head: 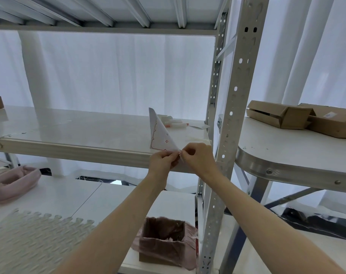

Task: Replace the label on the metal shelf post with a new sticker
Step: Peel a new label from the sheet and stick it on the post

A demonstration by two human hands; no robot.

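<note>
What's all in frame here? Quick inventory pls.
sticker sheet: 1, white with red outlines, pinched at its lower corner above the shelf edge
shelf post: 1, grey perforated metal, right of the hands
shelf: 1, white, middle level
markers: a few, white, back of shelf
cardboard boxes: 2, brown, on round table at right
table: 1, white top with metal rim, right
lined bin: 1, brown box with pink bag, lower shelf
pink cloth: 1, lower left
left hand: pinching sheet
right hand: pinching sheet

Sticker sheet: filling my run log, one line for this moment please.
left hand: pinching sticker sheet corner | right hand: peeling same corner | shelf post: untouched
</note>
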